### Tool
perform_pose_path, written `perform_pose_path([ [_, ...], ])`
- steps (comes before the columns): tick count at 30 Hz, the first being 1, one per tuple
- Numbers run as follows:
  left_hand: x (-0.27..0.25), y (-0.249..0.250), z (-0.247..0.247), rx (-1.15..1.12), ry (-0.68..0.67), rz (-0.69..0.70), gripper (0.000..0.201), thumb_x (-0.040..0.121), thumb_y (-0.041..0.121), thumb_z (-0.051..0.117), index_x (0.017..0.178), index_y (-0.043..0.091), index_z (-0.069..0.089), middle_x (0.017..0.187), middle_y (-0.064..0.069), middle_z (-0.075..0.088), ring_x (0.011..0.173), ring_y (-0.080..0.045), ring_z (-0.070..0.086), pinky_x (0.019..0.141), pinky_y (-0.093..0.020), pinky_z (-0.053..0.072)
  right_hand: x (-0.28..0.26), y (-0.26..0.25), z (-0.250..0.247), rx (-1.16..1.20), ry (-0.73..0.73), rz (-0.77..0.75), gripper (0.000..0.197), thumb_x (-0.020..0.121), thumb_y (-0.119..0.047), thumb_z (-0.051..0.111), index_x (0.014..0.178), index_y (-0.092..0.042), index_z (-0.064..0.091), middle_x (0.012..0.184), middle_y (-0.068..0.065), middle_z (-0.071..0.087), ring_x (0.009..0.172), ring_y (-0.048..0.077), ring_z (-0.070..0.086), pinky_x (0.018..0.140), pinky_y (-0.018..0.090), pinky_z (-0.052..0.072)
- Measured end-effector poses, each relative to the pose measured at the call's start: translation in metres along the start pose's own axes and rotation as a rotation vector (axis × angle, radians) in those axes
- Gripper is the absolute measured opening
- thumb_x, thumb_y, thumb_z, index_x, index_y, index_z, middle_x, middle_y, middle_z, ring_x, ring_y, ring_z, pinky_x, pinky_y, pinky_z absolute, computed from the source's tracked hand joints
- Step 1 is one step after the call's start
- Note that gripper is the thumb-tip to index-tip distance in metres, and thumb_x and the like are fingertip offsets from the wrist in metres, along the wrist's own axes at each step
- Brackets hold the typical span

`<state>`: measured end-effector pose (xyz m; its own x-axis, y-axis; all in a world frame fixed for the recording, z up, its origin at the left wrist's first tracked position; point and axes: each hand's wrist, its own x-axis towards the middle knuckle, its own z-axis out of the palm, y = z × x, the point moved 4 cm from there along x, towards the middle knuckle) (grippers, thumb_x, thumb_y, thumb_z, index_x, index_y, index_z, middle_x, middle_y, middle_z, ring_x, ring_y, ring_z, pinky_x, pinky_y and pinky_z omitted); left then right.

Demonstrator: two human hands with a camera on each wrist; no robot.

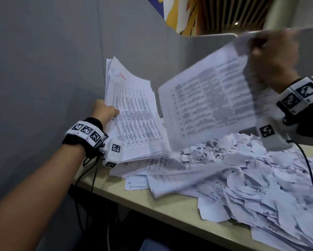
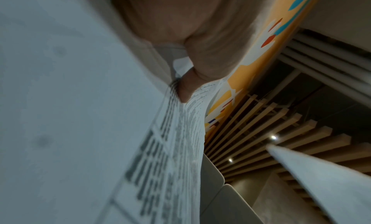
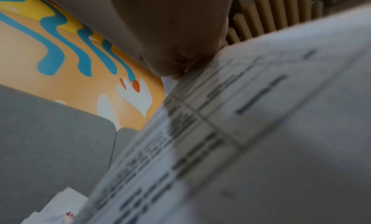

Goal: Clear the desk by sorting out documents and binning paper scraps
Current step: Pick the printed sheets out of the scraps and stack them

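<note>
Left hand (image 1: 105, 110) pinches a thick sheaf of printed documents (image 1: 134, 116) propped at the desk's (image 1: 172, 209) back left corner against grey felt partition (image 1: 43, 69). Right hand (image 1: 273, 64) grips a blurred, table-printed sheet (image 1: 206, 105) aloft over ragged paper scraps (image 1: 251, 178) heaped rightward.

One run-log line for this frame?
left hand grips document stack | right hand holds lifted sheet | scraps on desk

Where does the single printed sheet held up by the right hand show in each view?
Head: sheet right of centre, held at its top corner.
Left wrist: blurred white edge lower right, probably it.
Right wrist: sheet fills right half.
Shared landmark: orange mural.
</note>
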<state>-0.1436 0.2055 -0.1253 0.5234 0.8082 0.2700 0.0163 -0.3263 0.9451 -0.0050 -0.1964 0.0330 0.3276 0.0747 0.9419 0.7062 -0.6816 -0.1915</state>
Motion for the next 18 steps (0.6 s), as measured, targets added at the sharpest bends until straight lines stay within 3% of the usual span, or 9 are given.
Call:
perform_pose_path([
  [3,0.0,0.008,0.007,-0.078,0.002,-0.001,0.033,0.082,0.003,0.068,0.105,0.009,0.046,0.117,-0.012,0.058,0.107,-0.03,0.059,0.098,-0.047,0.048,0.013,-0.005,-0.019,-0.037,0.14,-0.013,0.033,0.084,-0.022,0.037,0.092,-0.012,0.067,0.081,0.016,0.061,0.075,0.027,0.055,0.063,0.034,0.038],
  [5,0.002,0.008,0.016,-0.139,-0.034,-0.026,0.039,0.074,0.002,0.071,0.105,0.004,0.048,0.112,-0.011,0.059,0.101,-0.028,0.06,0.095,-0.045,0.05,0.013,-0.017,-0.024,-0.044,0.183,-0.092,0.028,0.086,-0.023,0.033,0.082,-0.014,0.06,0.077,0.014,0.056,0.071,0.022,0.045,0.064,0.035,0.03],
  [8,-0.003,-0.001,0.04,-0.213,-0.155,-0.102,0.036,0.066,-0.003,0.071,0.096,-0.003,0.052,0.109,-0.016,0.06,0.098,-0.029,0.062,0.093,-0.049,0.049,-0.013,-0.051,-0.01,0.028,0.249,-0.271,0.041,0.103,-0.03,0.033,0.095,-0.01,0.067,0.083,0.016,0.065,0.075,0.027,0.055,0.067,0.028,0.029],
  [10,-0.019,-0.004,0.056,-0.249,-0.204,-0.146,0.024,0.072,-0.007,0.068,0.092,-0.006,0.056,0.104,-0.019,0.062,0.095,-0.032,0.063,0.091,-0.046,0.05,-0.048,-0.082,0.005,0.15,0.251,-0.472,0.036,0.104,-0.024,0.04,0.097,-0.008,0.071,0.081,0.015,0.068,0.07,0.029,0.063,0.062,0.03,0.039],
  [12,-0.028,-0.013,0.069,-0.247,-0.202,-0.165,0.019,0.081,-0.011,0.062,0.1,-0.01,0.06,0.101,-0.018,0.063,0.087,-0.029,0.063,0.084,-0.037,0.052,-0.091,-0.104,0.031,0.212,0.08,-0.666,0.022,0.094,-0.01,0.052,0.101,-0.011,0.074,0.083,0.011,0.072,0.067,0.029,0.067,0.056,0.032,0.05],
  [13,-0.031,-0.016,0.073,-0.246,-0.198,-0.178,0.021,0.081,-0.011,0.061,0.102,-0.011,0.062,0.1,-0.018,0.066,0.087,-0.029,0.064,0.082,-0.035,0.052,-0.112,-0.11,0.044,0.257,-0.061,-0.71,0.025,0.089,-0.009,0.054,0.103,-0.011,0.074,0.084,0.01,0.073,0.066,0.029,0.069,0.055,0.033,0.054],
  [16,-0.032,-0.031,0.084,-0.212,-0.201,-0.243,0.034,0.071,-0.004,0.07,0.104,-0.009,0.065,0.102,-0.018,0.069,0.092,-0.032,0.067,0.086,-0.046,0.055,-0.167,-0.116,0.081,0.371,-0.505,-0.76,0.025,0.084,-0.011,0.061,0.105,-0.009,0.075,0.09,0.009,0.075,0.071,0.028,0.071,0.06,0.038,0.057],
  [18,-0.039,-0.037,0.091,-0.251,-0.262,-0.314,0.035,0.071,0.003,0.07,0.105,-0.003,0.064,0.096,-0.013,0.067,0.089,-0.027,0.063,0.083,-0.042,0.053,-0.193,-0.117,0.092,0.423,-0.661,-0.753,0.028,0.088,-0.023,0.058,0.106,-0.01,0.075,0.094,0.006,0.076,0.077,0.025,0.072,0.067,0.034,0.058],
])
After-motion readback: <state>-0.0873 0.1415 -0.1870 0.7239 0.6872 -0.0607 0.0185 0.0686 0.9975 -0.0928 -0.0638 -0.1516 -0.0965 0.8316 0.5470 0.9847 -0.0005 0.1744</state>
